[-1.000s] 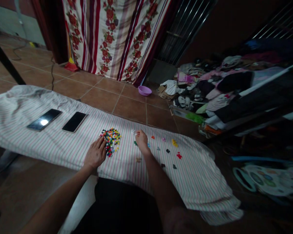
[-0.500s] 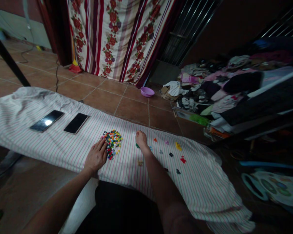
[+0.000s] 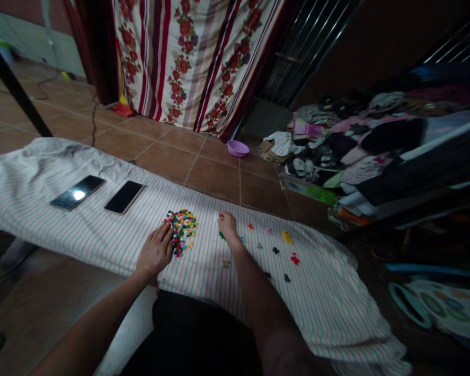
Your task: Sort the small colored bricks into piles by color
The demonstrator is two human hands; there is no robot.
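A pile of small multicoloured pieces [image 3: 185, 227] lies on the striped cloth [image 3: 191, 282]. My left hand [image 3: 155, 250] rests flat at the pile's left edge, fingers stretched and touching it. My right hand [image 3: 227, 224] is right of the pile, its fingers pinched low over the cloth by a small whitish spot; what they hold is too small to make out. Around my right forearm lie little groups sorted by colour: green [image 3: 221, 235], tan [image 3: 225, 263], orange [image 3: 250, 226], pink [image 3: 269, 231], yellow [image 3: 287, 236], red [image 3: 295, 258], grey [image 3: 259, 245] and dark ones [image 3: 275, 250].
Two phones, one with a glare spot [image 3: 78, 193] and one dark [image 3: 124, 197], lie on the cloth at the left. Beyond it are a tiled floor, a purple basin [image 3: 238, 148], a flowered curtain [image 3: 184, 62] and heaped clothes [image 3: 348, 130].
The view has shifted slightly. Both hands stay in nearly the same places on the cloth, the left at the pile and the right still pinched.
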